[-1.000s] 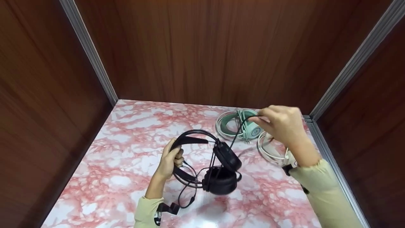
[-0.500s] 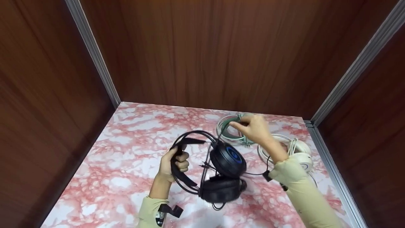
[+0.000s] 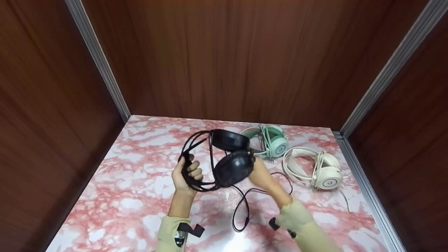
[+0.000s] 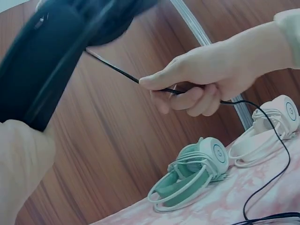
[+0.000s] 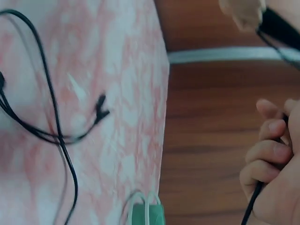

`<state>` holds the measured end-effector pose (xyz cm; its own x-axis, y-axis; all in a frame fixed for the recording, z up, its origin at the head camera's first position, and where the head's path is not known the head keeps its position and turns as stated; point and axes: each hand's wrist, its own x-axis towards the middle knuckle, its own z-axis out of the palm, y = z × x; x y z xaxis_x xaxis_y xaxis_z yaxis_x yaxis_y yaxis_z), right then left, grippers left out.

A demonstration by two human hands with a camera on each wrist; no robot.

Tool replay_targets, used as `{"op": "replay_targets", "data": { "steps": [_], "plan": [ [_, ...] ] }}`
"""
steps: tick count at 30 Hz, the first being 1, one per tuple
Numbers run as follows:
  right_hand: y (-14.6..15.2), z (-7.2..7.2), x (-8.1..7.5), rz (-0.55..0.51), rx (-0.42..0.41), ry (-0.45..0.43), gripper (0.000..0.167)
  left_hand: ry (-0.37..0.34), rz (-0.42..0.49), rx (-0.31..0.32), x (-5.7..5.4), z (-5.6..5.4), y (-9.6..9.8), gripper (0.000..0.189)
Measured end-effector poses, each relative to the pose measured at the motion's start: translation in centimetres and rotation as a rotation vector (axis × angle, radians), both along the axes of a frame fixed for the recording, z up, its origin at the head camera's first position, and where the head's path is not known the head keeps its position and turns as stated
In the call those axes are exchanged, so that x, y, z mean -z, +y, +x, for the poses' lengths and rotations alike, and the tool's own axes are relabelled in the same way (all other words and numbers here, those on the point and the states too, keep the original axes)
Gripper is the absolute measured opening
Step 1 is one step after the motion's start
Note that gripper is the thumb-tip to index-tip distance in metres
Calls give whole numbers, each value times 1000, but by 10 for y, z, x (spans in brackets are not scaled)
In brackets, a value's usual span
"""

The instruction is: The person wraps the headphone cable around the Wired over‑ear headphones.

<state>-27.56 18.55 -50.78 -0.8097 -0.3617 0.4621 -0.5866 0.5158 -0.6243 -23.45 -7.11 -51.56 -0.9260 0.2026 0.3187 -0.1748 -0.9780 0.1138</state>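
Note:
My left hand (image 3: 185, 175) grips the headband of a pair of black headphones (image 3: 233, 168), raised above the tabletop with both ear cups to the right. Lengths of their black cable (image 4: 268, 118) run across between headband and cups. At the ear cups, my right hand (image 3: 261, 175) is partly hidden in the head view. In the left wrist view the right hand (image 4: 206, 70) pinches the cable, which is taut toward the headphones. Beyond the fingers the cable trails down to the table. Its forked plug end (image 5: 101, 110) shows in the right wrist view.
Mint green headphones (image 3: 279, 146) lie at the back right with their cable wrapped round them. Nearer and further right are white headphones (image 3: 329, 176), also wrapped. Brown wood panels (image 3: 224, 63) enclose the pink-and-white marbled table (image 3: 140, 168) on three sides.
My right hand has come down and left from above the green headphones to the black ear cups, drawing the cable along. The black headphones have turned in my left hand.

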Motion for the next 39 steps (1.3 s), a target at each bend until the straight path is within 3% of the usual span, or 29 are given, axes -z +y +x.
{"op": "replay_targets", "data": {
  "steps": [5, 10, 13, 17, 21, 25, 29, 35, 39],
  "plan": [
    [-15, 28, 9, 92, 28, 153, 18, -193, -12, -193, -7, 0, -5, 28],
    [-13, 48, 9, 76, -19, 239, 26, -310, -72, -459, -13, -2, -7, 27],
    [-6, 56, 8, 117, -53, 212, 27, -334, -127, -640, -11, -2, -8, 27],
    [12, 65, 5, 162, -91, 81, 23, -377, -221, -900, -10, -3, -14, 24],
    [39, 65, -1, 208, -55, -10, 16, -444, -296, -1102, -10, -6, -31, 16],
    [64, 54, -3, 294, -3, 102, 18, -475, -349, -1171, -5, -6, -46, 14],
    [80, 48, -10, 387, 15, 213, 17, -493, -407, -1193, 5, -4, -41, 11],
    [94, 53, -36, 489, 36, 246, 6, -534, -528, -1301, 11, -10, -39, 9],
    [103, 54, -55, 488, 46, 377, 3, -572, -685, -1399, 13, -10, -47, 7]
  ]
}}
